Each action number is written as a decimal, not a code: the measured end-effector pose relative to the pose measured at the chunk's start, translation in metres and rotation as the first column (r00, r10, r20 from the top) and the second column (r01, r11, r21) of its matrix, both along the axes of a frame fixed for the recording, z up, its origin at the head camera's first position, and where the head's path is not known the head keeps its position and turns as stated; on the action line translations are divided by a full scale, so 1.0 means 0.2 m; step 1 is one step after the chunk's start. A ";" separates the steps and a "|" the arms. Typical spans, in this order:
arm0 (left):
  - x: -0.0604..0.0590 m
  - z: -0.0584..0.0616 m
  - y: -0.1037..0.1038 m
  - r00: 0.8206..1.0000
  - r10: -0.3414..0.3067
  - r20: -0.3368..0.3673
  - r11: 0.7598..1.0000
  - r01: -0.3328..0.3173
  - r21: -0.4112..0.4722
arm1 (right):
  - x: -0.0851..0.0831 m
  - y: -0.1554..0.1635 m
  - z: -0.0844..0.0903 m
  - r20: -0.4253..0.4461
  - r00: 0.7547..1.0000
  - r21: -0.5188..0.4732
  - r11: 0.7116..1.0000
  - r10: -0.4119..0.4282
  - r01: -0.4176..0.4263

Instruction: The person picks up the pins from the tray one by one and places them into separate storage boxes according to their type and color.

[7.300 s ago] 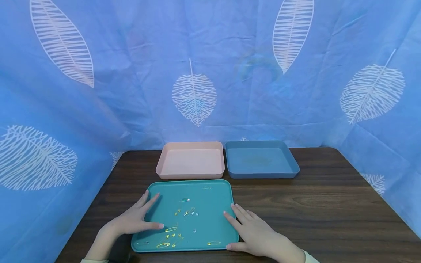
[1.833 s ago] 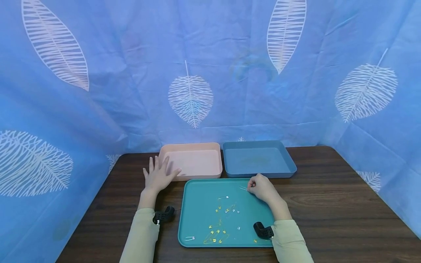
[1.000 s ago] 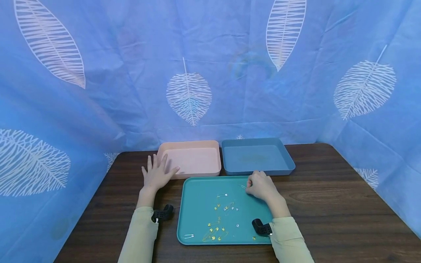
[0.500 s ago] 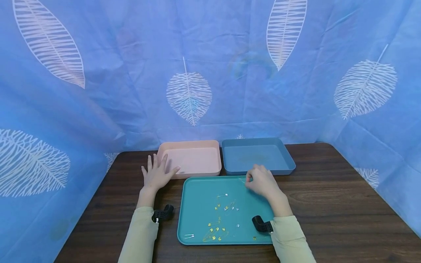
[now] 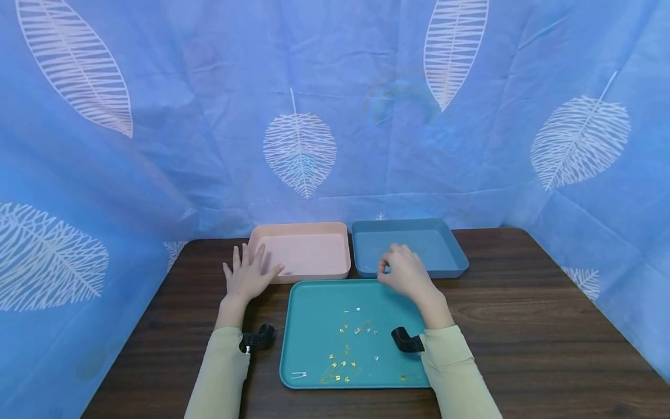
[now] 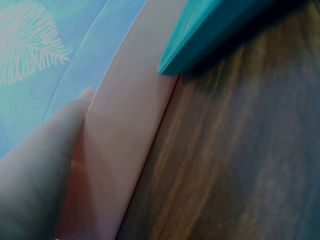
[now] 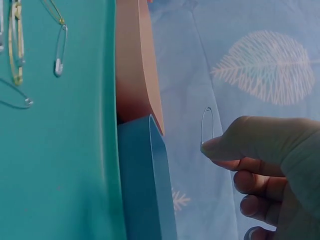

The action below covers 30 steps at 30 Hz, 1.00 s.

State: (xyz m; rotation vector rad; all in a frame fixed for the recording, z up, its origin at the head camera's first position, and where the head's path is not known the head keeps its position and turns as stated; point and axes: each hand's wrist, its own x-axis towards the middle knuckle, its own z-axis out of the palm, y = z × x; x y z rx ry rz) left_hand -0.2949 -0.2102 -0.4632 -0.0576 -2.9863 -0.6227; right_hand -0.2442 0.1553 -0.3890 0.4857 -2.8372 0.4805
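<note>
Silver pin [image 7: 207, 125] is pinched in the right hand [image 5: 405, 273] over the blue tray [image 5: 450, 247], likely ready to drop, while the left hand [image 5: 248, 278] rests flat, fingers loose.

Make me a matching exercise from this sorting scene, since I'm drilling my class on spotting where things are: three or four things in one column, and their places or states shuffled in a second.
Things:
1. right hand
2. left hand
3. teal tray
4. pink tray

Places or states:
A. lies nearest the person, with safety pins scattered in it
B. rests flat on the table, fingers against the pink tray's wall
C. pinches a silver safety pin at the blue tray's near edge
D. sits at the back, left of the blue tray

Pairs: 1-C, 2-B, 3-A, 4-D
</note>
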 end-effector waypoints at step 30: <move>0.01 0.01 0.01 1.000 0.007 0.007 1.000 -0.007 0.004 | -0.30 -0.27 0.02 -0.291 0.921 0.188 0.960 0.259 -0.210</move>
